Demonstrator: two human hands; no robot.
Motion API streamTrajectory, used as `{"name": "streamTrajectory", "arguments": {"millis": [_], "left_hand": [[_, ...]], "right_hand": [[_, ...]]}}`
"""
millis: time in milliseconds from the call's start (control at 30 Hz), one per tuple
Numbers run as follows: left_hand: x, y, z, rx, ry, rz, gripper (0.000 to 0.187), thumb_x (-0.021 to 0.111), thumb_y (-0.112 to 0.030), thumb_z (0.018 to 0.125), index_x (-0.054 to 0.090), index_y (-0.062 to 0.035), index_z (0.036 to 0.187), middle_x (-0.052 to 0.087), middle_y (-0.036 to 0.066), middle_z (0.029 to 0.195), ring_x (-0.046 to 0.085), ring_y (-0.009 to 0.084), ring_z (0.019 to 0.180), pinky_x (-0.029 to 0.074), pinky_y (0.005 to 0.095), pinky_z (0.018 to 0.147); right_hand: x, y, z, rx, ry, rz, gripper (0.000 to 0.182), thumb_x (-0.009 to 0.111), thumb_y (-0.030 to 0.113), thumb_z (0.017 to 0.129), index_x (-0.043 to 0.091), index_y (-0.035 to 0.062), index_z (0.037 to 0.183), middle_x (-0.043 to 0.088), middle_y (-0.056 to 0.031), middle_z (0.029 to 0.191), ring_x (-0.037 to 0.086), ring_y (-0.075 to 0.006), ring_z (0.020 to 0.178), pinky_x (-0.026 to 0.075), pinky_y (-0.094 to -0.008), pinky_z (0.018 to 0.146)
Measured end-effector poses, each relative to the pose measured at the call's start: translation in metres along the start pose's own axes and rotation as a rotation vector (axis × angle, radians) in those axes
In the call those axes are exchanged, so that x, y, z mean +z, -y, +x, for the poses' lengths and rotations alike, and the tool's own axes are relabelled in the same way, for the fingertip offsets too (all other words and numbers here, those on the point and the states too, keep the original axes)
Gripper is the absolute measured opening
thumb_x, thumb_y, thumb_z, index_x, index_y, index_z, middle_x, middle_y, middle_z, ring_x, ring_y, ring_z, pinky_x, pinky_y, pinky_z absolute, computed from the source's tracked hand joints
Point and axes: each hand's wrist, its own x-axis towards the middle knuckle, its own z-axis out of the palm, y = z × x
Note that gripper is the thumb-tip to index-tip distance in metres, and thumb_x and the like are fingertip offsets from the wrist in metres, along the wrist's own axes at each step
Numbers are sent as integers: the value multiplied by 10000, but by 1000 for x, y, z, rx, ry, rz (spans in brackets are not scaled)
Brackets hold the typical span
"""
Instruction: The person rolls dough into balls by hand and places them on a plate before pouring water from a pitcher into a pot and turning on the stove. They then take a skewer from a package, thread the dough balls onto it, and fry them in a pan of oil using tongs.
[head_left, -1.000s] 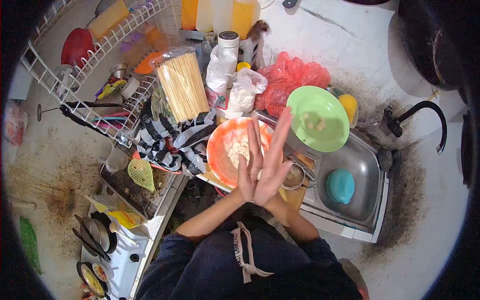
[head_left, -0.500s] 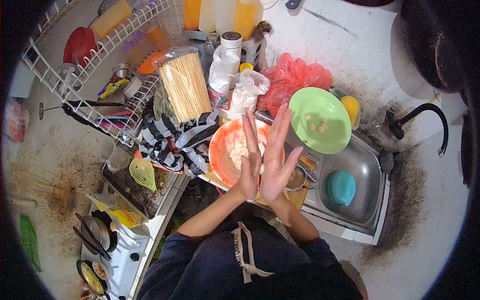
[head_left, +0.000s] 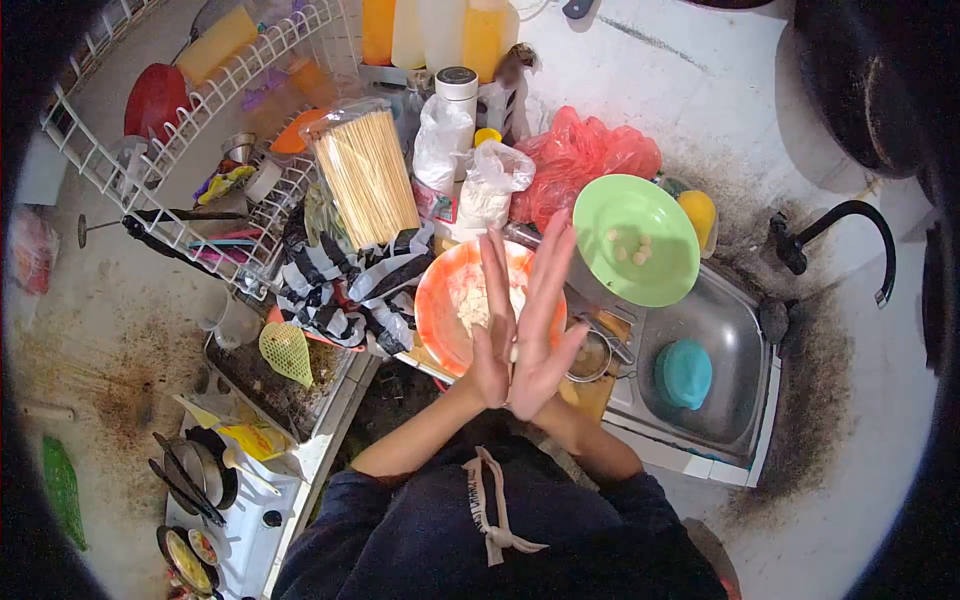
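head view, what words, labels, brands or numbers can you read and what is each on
No text reads clearly.
Pale knotted strap at the person's front: dark lettering, too blurred to quote.
Yellow packet by the stove: markings too small to read.
Red-and-white label near the white plastic bags: too blurred to read.

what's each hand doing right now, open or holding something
Left hand: open, flat, small pale ball between the palms.
Right hand: open, flat, facing the left across that ball.
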Motion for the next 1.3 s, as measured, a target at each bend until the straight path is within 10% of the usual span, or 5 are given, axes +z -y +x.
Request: {"name": "streamTrajectory", "arguments": {"millis": [600,1000,1167,1300], "left_hand": [[28,-6,48,-88,126,-350,715,88,-588,839,-19,-121,1369,-51,84,1429,-60,198,1314,-57,351,1041],[106,63,123,-393,202,-588,727,256,-558,857,45,-84,1366,104,80,1418,129,197,1299,104,322,1051],[117,74,160,-405,202,-747,741,261,-546,859,4,-65,1360,105,111,1412,142,221,1294,113,334,1055],[113,116,181,-266,248,-539,767,241,-532,867,-53,1,1334,54,161,1408,92,222,1305,74,328,1064]], "right_hand": [[-24,-7,-3,-244,4,-423,786,46,619,813,-132,63,1339,-121,-178,1402,-113,-338,1290,-74,-453,1014],[-118,-20,82,-337,-166,-395,686,142,514,877,-27,54,1356,-38,-79,1428,-18,-217,1312,-45,-358,1048],[-160,-50,93,-214,-186,-910,630,99,453,898,22,23,1352,1,-148,1419,-26,-290,1310,-34,-416,1042],[-181,-56,109,-25,-256,-762,618,64,445,904,56,16,1350,43,-160,1414,2,-274,1312,-39,-412,1042]]}}
